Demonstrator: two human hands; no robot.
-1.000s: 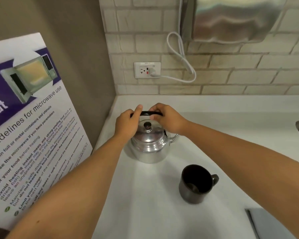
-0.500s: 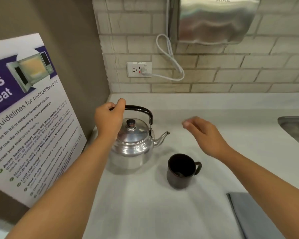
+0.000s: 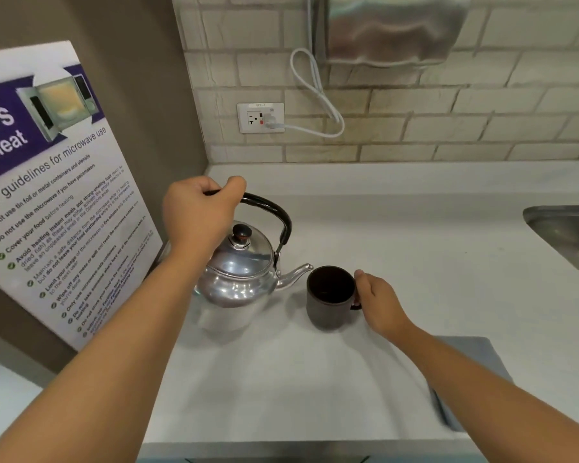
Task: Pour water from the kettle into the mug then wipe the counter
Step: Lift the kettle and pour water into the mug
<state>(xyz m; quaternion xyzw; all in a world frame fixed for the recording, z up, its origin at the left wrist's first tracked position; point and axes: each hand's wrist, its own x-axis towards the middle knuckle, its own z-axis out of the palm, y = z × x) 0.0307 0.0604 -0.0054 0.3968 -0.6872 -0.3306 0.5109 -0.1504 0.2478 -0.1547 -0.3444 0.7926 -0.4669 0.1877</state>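
A shiny metal kettle with a black arched handle hangs just above the white counter, its shadow beneath it and its spout aimed right at the mug. My left hand is closed around the left end of the handle. A dark mug stands upright just right of the spout, its inside dark. My right hand rests against the mug's right side at its handle, fingers wrapped there. A grey cloth lies flat at the near right, partly under my right forearm.
A microwave guidelines poster leans on the left wall. A steel sink sits at the far right. On the brick wall are an outlet with a white cord and a metal dispenser.
My right hand let go of the kettle handle, swung right and came down onto the mug. My left hand lifted the kettle and brought it nearer the mug.
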